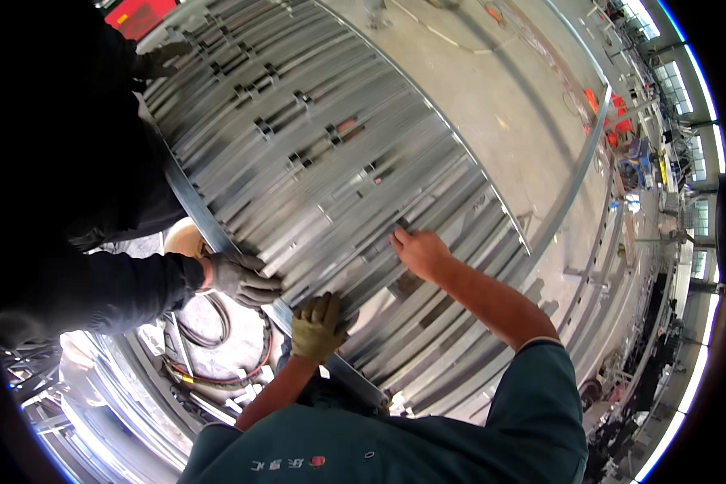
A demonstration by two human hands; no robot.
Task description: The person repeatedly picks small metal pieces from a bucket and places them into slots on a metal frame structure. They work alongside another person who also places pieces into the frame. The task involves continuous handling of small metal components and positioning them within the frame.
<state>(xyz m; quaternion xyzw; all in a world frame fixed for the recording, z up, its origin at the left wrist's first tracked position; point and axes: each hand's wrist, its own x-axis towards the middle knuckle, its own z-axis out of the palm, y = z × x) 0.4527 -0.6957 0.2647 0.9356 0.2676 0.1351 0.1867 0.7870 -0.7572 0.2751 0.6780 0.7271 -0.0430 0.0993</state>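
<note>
A large panel of long, parallel grey metal slats (315,218) lies before me, edged at the near left by a metal frame bar (278,316). My left hand (316,329), in a worn yellowish work glove, rests on the panel's near edge with its fingers stretched over the slats. Farther right, my bare right hand (423,254) is over the slats, its fingers pinched around a small dark piece (401,225). The exact kind of that piece cannot be made out. Several small dark clips (302,98) sit between slats toward the far left.
A co-worker in dark clothes stands at the left; one grey-gloved hand (248,281) touches the frame near my left hand, the other (163,60) is at the far corner. Cables (210,323) lie below left. Metal bars (577,181) stretch along the right.
</note>
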